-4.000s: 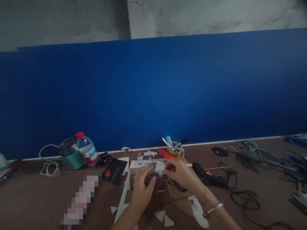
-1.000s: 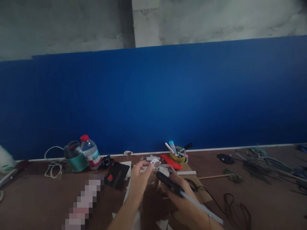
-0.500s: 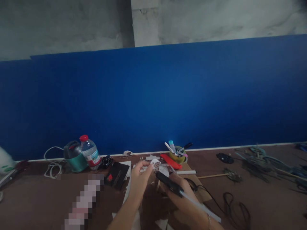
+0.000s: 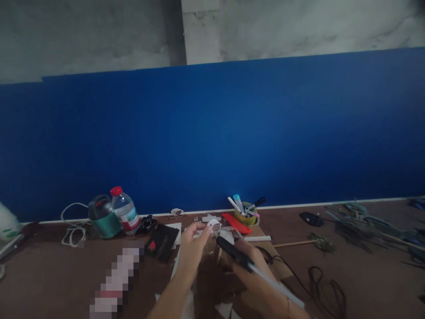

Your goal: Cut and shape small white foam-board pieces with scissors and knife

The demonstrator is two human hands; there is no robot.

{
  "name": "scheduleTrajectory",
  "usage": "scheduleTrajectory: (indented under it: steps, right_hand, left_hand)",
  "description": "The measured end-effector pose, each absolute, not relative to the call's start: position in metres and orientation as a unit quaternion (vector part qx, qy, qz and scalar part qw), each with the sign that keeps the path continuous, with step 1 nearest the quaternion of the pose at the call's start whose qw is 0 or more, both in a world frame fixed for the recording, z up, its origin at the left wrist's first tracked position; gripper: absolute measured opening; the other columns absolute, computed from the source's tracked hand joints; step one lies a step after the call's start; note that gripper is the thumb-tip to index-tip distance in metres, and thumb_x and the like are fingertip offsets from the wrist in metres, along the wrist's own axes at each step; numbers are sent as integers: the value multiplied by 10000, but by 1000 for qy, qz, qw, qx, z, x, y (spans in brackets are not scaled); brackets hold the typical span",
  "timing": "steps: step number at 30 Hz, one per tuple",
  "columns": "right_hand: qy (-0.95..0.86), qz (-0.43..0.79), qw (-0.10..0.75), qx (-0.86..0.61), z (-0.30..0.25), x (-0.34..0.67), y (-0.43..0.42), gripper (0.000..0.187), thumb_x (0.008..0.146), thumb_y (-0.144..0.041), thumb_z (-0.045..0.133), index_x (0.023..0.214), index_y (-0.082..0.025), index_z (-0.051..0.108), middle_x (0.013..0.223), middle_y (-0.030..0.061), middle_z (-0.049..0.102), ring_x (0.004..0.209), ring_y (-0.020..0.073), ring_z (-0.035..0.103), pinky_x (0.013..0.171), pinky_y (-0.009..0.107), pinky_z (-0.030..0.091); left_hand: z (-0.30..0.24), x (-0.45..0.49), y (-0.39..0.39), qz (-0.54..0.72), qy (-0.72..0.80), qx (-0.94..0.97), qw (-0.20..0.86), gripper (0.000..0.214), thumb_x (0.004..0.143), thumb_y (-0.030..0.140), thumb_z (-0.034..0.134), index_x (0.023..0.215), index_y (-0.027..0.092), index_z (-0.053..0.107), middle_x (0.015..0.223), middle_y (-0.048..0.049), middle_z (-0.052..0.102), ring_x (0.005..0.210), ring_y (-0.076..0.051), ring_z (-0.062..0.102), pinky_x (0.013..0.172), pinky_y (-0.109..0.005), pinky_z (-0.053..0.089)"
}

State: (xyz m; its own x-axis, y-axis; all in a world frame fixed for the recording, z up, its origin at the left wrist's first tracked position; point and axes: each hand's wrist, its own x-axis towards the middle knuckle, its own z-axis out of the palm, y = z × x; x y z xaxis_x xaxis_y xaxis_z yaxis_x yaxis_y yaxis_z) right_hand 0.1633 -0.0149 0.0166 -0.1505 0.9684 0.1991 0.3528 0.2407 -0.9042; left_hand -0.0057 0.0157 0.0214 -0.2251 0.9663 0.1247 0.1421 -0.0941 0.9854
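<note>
My left hand (image 4: 192, 241) pinches a small white leaf- or bird-shaped cutout (image 4: 214, 226) with dark striped markings between thumb and fingers. In my right hand (image 4: 254, 266) is a black glue gun (image 4: 234, 252), a long translucent glue stick (image 4: 277, 283) jutting from its back end. The gun's tip points up and left, just below the cutout; whether they touch I cannot tell. My right fingers are partly hidden behind the gun. A similar white cutout (image 4: 176, 212) lies by the wall.
White paper scraps (image 4: 224, 309) lie around my hands. Behind them are a red object (image 4: 236, 223) and a pen cup (image 4: 244, 217). A water bottle (image 4: 126, 212) and a black box (image 4: 162, 243) stand left. A black cord (image 4: 299, 277) and tangled greenish stuff (image 4: 358, 226) lie right.
The cutout in my left hand has turned slightly and shifted a little up and left. My right hand with the glue gun has barely moved.
</note>
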Motion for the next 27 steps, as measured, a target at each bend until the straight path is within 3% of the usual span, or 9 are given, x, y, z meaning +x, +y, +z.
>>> scheduleTrajectory:
  steps: [4, 14, 27]
  right_hand:
    - [-687, 342, 413, -490, 21, 164, -15, 237, 654, -133, 500, 788, -188, 687, 803, 49, 680, 763, 213, 606, 700, 280, 469]
    - [-707, 296, 420, -485, 16, 168, -17, 141, 716, -156, 506, 693, -182, 642, 765, 49, 647, 707, 190, 592, 630, 254, 461]
    - [-691, 299, 416, -510, 19, 168, -14, 149, 650, -123, 479, 689, -178, 611, 746, 35, 640, 702, 178, 574, 637, 236, 432]
  left_hand:
    - [23, -5, 16, 550, 558, 479, 395, 341, 674, 490, 657, 726, 153, 671, 664, -41, 667, 650, -189, 599, 620, -261, 430]
    - [22, -6, 17, 551, 566, 482, 380, 287, 693, 443, 660, 725, 158, 670, 645, -18, 644, 644, -167, 568, 611, -238, 404]
    - [23, -5, 16, 554, 561, 483, 381, 287, 684, 437, 664, 719, 152, 672, 620, -20, 632, 619, -162, 556, 590, -231, 396]
